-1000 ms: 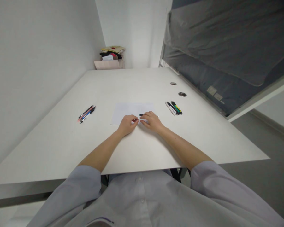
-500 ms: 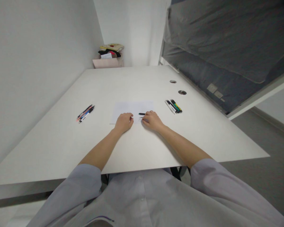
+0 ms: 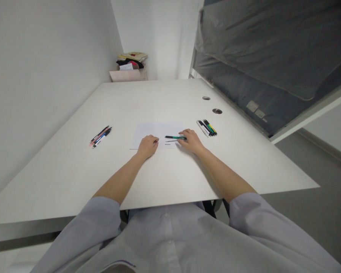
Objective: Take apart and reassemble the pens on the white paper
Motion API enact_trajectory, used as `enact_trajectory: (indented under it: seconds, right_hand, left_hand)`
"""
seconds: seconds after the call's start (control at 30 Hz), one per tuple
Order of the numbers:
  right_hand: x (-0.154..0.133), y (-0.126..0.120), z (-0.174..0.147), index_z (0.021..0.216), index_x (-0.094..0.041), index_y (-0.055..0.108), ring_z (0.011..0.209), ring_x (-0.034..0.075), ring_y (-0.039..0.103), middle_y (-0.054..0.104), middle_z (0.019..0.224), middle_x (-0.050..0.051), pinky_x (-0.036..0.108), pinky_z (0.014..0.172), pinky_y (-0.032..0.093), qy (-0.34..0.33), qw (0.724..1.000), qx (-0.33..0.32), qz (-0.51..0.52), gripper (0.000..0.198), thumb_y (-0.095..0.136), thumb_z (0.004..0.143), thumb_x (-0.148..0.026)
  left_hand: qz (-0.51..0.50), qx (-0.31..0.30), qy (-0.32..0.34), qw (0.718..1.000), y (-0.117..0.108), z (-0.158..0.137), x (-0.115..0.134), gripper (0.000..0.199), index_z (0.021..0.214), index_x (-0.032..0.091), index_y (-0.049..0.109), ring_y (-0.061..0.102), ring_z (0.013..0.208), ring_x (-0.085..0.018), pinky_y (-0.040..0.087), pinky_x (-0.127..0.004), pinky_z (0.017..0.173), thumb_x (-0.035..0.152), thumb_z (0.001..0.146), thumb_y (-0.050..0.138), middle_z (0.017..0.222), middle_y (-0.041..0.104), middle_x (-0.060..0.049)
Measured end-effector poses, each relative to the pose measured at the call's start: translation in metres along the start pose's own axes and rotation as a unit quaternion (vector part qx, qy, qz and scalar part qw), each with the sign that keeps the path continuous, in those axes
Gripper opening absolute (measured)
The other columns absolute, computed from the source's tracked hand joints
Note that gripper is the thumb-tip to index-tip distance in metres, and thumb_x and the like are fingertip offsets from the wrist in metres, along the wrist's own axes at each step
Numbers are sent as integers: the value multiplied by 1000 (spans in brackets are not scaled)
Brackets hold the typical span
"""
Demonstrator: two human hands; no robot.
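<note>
On a white sheet of paper (image 3: 143,131) lies a green and black pen barrel (image 3: 172,137), with a thin dark refill (image 3: 171,141) just below it. Nearer to me is a small spring-like piece (image 3: 167,144). My right hand (image 3: 192,141) rests at the barrel's right end, its fingers apart around that end and not closed on it. At the paper's lower left, my left hand (image 3: 148,146) has thumb and fingertips pinched together; a tiny dark bit shows at the tips, too small to name.
Several pens (image 3: 100,137) lie in a group at the left. To the right is another group of white, black and green pens (image 3: 207,128). Two round metal table inserts (image 3: 217,111) sit beyond them, near a grey cloth-covered partition (image 3: 244,83). A box of items (image 3: 126,76) stands past the far edge.
My right hand has moved slightly right and its fingers have spread. The spring-like piece, refill and more of the barrel are now uncovered. My left hand stays pinched in about the same place.
</note>
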State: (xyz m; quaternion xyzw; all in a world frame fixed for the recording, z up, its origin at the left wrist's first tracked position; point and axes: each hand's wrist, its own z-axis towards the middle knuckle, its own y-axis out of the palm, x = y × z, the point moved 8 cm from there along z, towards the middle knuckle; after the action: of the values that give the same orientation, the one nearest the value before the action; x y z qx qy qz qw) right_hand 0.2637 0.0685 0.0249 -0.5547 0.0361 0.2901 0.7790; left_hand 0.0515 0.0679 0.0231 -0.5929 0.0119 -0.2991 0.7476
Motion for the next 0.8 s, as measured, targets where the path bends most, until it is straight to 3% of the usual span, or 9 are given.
enact_trajectory:
  seconds: [0.13, 0.33, 0.53, 0.8]
  right_hand:
    - [14, 3, -3, 133, -19, 60, 123, 34, 53, 59, 133, 18, 48, 102, 42, 48, 998, -27, -9, 62, 68, 83, -55]
    - [11, 3, -7, 150, -17, 42, 147, 38, 27, 31, 160, 18, 53, 117, 26, 115, 986, -104, -55, 88, 55, 83, -74]
    - [10, 6, -9, 152, -21, 40, 150, 38, 21, 27, 162, 15, 54, 120, 19, 118, 978, -143, -99, 88, 49, 84, -76]
    - [11, 11, -10, 149, -21, 45, 147, 39, 27, 32, 160, 16, 54, 119, 23, 102, 975, -157, -116, 87, 48, 84, -77]
  left_hand:
    - [4, 6, -5, 1000, -4, -1, 0, 29, 112, 15, 69, 63, 98, -27, 50, -42, 92, 23, 88, 55, 100, 70, -12]
    - [63, 24, -55, 996, -24, -10, -17, 52, 132, 17, 58, 53, 126, -31, 42, -45, 108, 49, 90, 56, 136, 59, -15]
    - [140, -77, -119, 980, -19, -20, -37, 74, 148, 19, 44, 27, 149, -36, 27, -49, 119, 66, 91, 45, 160, 34, -15]
    - [142, -117, -131, 974, -13, -21, -36, 76, 150, 18, 43, 28, 149, -34, 27, -47, 120, 68, 92, 38, 161, 31, -15]
